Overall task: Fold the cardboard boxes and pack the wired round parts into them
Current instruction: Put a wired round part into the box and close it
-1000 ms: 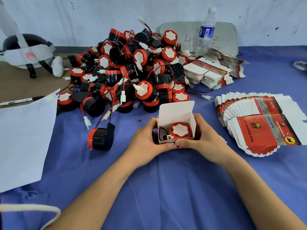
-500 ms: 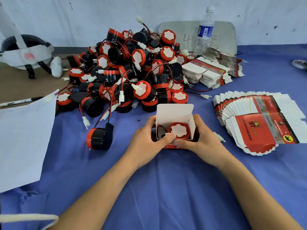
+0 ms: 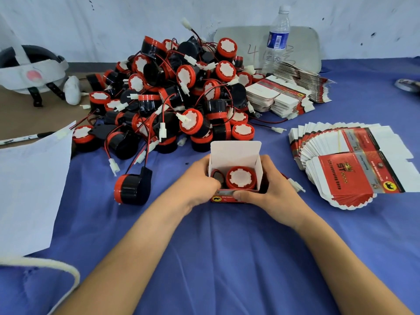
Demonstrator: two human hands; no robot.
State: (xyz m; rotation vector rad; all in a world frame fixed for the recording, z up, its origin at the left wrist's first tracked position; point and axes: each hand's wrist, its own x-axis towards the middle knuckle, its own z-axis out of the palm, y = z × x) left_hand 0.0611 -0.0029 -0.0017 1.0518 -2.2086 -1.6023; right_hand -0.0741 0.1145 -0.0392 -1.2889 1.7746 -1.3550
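On the blue cloth (image 3: 227, 258), between the heap of wired round parts (image 3: 172, 92) and the fanned flat cartons (image 3: 354, 164), the box (image 3: 235, 153) is standing with its lid flap up. The right hand (image 3: 275, 189) is clasping its right wall, thumb lying along the front. The left hand (image 3: 197, 180) is curling round the left wall, thumb pressing inside. The round part (image 3: 241, 178) is sitting within (its white plug, showing a second ago, is now hidden), so closing probably comes next.
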